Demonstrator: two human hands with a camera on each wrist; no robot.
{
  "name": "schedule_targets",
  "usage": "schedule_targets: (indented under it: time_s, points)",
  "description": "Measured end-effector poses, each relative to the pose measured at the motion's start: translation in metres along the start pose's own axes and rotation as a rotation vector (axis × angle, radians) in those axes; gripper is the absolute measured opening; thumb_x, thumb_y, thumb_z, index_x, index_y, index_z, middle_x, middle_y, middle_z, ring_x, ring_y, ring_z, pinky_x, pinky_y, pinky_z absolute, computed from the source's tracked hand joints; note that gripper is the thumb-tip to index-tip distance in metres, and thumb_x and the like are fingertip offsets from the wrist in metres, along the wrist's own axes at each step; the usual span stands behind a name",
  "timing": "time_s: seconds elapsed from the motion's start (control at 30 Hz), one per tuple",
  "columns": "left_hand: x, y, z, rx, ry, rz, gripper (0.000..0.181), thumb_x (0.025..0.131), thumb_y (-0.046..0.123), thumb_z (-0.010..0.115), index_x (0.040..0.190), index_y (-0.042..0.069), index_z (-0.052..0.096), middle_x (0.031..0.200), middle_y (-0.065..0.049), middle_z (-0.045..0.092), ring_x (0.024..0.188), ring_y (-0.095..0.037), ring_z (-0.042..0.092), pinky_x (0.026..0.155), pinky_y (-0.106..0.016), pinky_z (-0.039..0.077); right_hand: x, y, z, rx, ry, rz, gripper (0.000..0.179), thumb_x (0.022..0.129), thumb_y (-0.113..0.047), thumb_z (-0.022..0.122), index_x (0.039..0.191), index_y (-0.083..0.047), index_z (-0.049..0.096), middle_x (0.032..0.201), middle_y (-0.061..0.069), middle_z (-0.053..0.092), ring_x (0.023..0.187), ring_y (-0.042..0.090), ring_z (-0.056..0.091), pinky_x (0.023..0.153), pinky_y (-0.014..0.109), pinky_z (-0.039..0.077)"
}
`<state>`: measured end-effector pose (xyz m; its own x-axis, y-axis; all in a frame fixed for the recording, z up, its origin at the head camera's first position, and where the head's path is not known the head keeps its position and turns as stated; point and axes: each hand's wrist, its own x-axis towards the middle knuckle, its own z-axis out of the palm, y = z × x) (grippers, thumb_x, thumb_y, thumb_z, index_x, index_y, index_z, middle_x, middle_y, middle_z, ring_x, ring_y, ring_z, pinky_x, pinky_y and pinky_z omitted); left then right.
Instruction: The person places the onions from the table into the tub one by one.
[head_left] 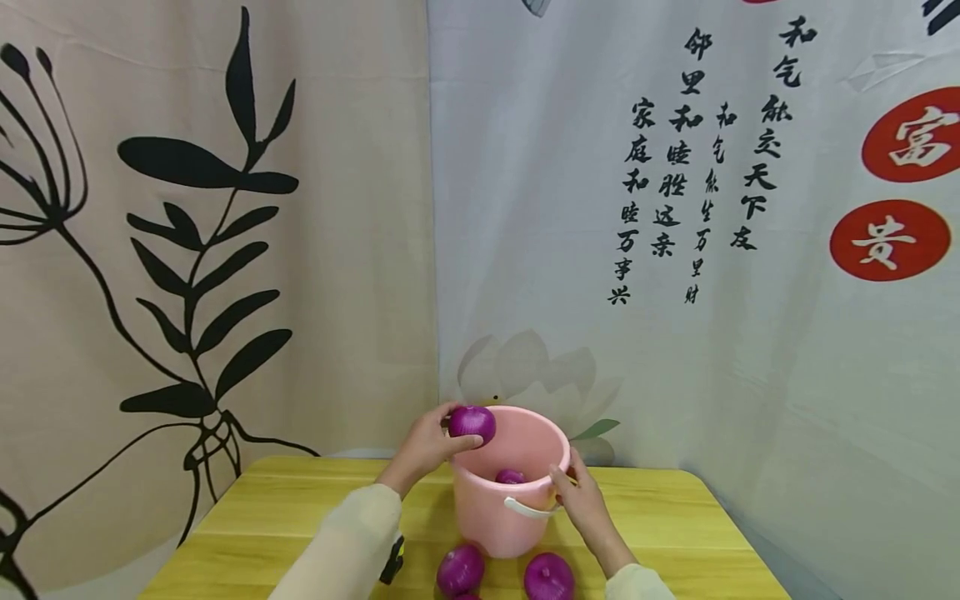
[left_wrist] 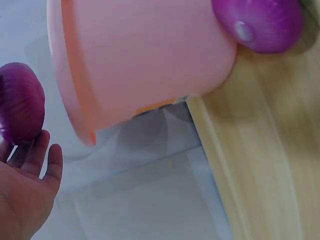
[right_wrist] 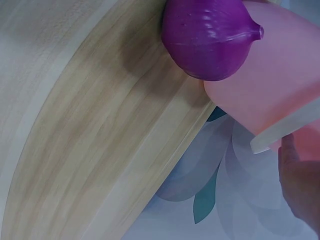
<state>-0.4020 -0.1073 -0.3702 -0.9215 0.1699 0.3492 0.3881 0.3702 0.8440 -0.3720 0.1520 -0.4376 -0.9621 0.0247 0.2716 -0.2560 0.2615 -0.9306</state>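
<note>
Backdrop [head_left: 360, 275] printed with dark plants, Chinese characters and two red ovals is filling the space behind your work. Below it, your yellow wood-grained worktop [head_left: 652, 517] is carrying a pink bucket [head_left: 487, 517], which is standing mouth up between your hands. Your left hand [head_left: 426, 446] is holding a purple onion [head_left: 472, 423] at the left side of the bucket's mouth, its grip closing around the onion with the thumb in front and fingers behind. Your right hand [head_left: 581, 496] is gripping the bucket's rim on the right side, its grip narrow over the edge. Two more onions are sitting on the worktop in front of the bucket, one on the left [head_left: 461, 568], one on the right [head_left: 550, 577]. Another onion [head_left: 511, 477] is lying inside, partly hidden by the near rim. White handle [head_left: 528, 507] is hanging across the bucket's front, near your right hand.
</note>
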Motion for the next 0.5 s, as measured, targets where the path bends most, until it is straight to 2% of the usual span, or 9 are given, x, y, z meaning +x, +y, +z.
schedule_targets:
  time_s: [0.2,0.33,0.47,0.5]
  points:
    - [0.012,0.007,0.019,0.058,0.021,0.000,0.071,0.069,0.038,0.077,0.127,0.009,0.048,0.117,-0.008,0.055,0.100,-0.024,0.055,0.081,-0.038,0.049,-0.010,-0.021,-0.002,0.034,-0.021,0.005,0.062,0.094,-0.025,0.050,0.143,-0.001,0.019,0.127,0.028,0.042,0.110,0.035,0.047,0.081,0.043,0.048]
    - [0.018,0.011,0.028,0.108,0.025,0.039,0.071,0.070,0.036,0.077,0.128,0.006,0.048,0.116,-0.009,0.055,0.100,-0.024,0.055,0.083,-0.039,0.048,-0.019,-0.036,-0.002,0.010,-0.016,0.009,0.062,0.094,-0.025,0.049,0.142,0.000,0.019,0.126,0.028,0.043,0.109,0.035,0.047,0.081,0.042,0.048]
    - [0.017,0.018,0.033,0.129,-0.009,0.034,0.078,0.071,0.038,0.076,0.134,0.007,0.041,0.126,-0.011,0.050,0.112,-0.029,0.049,0.091,-0.045,0.041,-0.020,-0.037,-0.002,0.009,-0.015,0.002,0.061,0.094,-0.025,0.049,0.142,-0.001,0.020,0.124,0.027,0.044,0.106,0.034,0.049,0.080,0.042,0.048]
    - [0.016,0.020,0.034,0.135,-0.021,0.024,0.081,0.071,0.038,0.075,0.136,0.008,0.038,0.130,-0.012,0.047,0.115,-0.031,0.046,0.093,-0.048,0.039,-0.017,-0.032,-0.002,0.010,-0.013,0.001,0.061,0.094,-0.028,0.049,0.143,-0.003,0.021,0.123,0.026,0.045,0.105,0.033,0.049,0.081,0.042,0.048]
